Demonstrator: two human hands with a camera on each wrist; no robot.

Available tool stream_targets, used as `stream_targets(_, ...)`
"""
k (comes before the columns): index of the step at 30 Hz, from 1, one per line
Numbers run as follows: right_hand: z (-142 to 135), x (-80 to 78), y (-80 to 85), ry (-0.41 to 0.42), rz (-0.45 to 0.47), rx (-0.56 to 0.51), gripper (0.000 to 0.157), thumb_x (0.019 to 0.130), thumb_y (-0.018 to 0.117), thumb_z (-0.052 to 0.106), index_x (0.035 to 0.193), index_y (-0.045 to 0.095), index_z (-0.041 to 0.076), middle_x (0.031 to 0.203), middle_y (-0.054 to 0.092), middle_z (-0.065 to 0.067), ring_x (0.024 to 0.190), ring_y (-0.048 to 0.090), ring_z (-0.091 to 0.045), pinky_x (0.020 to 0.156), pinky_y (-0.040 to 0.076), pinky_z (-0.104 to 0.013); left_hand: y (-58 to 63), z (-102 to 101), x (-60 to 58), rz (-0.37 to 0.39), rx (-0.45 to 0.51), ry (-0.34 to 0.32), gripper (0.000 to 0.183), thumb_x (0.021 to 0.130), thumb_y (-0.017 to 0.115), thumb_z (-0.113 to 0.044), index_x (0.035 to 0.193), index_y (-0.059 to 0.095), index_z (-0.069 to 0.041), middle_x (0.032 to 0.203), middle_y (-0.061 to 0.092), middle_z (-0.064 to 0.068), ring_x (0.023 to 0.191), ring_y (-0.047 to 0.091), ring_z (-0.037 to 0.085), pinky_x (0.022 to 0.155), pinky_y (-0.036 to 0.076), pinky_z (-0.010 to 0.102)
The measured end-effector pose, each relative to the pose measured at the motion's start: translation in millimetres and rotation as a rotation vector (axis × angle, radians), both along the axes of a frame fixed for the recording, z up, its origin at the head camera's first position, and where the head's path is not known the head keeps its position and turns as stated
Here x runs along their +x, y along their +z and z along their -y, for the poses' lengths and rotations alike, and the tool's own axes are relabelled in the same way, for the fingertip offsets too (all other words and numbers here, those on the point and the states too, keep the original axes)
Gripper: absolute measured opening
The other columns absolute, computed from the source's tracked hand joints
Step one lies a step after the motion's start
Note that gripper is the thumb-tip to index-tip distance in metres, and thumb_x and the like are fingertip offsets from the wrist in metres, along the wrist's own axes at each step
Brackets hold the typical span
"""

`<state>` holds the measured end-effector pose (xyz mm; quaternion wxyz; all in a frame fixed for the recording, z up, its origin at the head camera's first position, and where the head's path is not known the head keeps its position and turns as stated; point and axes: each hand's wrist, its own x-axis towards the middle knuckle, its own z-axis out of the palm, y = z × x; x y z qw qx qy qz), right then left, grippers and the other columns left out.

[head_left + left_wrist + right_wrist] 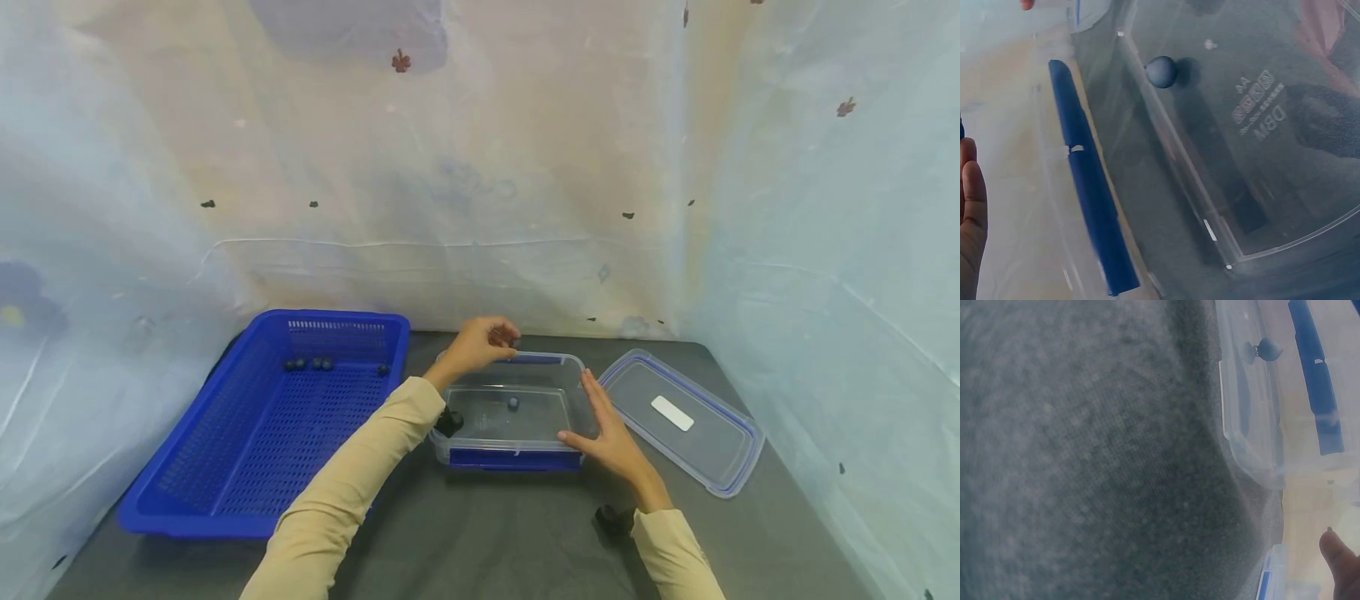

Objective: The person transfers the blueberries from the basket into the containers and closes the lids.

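A clear plastic container [517, 417] with blue clips sits in the middle of the table, its top uncovered. Inside, a single blueberry [513, 403] lies on the bottom; the left wrist view shows this blueberry [1161, 72] close up. Over the container's far rim, my left hand [478, 343] pinches another blueberry [515, 342] with curled fingers. My right hand [613, 437] rests at the right wall, fingers straight and thumb spread along the near corner. In the right wrist view only the right thumb [1337, 553] appears.
To the left stands a blue perforated basket [195, 521] with several blueberries [317, 363] near its far end. A clear lid [697, 425] with a white label lies right of the container. Plastic sheeting [480, 183] hangs behind and at both sides of the dark table [480, 542].
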<state>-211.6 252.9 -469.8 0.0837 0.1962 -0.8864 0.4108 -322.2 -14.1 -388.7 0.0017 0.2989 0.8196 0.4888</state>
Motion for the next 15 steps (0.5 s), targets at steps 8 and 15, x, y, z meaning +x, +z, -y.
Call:
stream_targets(8,1.1,0.3,1.7,0.0,0.0,0.001,0.101,0.081,0.076,0.036,0.156,0.013,0.013,0.161,0.007,-0.012,0.143,0.009,-0.04,0.103,0.017,-0.069,-5.1,-1.5,-1.5,0.037,-0.021,0.003,0.024,0.08,0.078,-0.001,0.101,0.066,0.004,0.097,0.067,0.013,0.086,0.066,0.021,0.075,0.053,0.027)
stream_targets(15,0.0,-0.5,-0.1,0.0,-0.005,-0.002,0.101,0.081,0.076,0.036,0.156,0.014,0.014,0.161,0.008,-0.012,0.143,0.009,-0.04,0.103,0.017,-0.07,-9.8,-3.2,-5.5,0.062,-0.053,0.015,0.02,0.078,0.08,-0.003,0.093,0.067,-0.002,0.091,0.067,0.006,0.083,0.068,0.018,0.072,0.054,0.026)
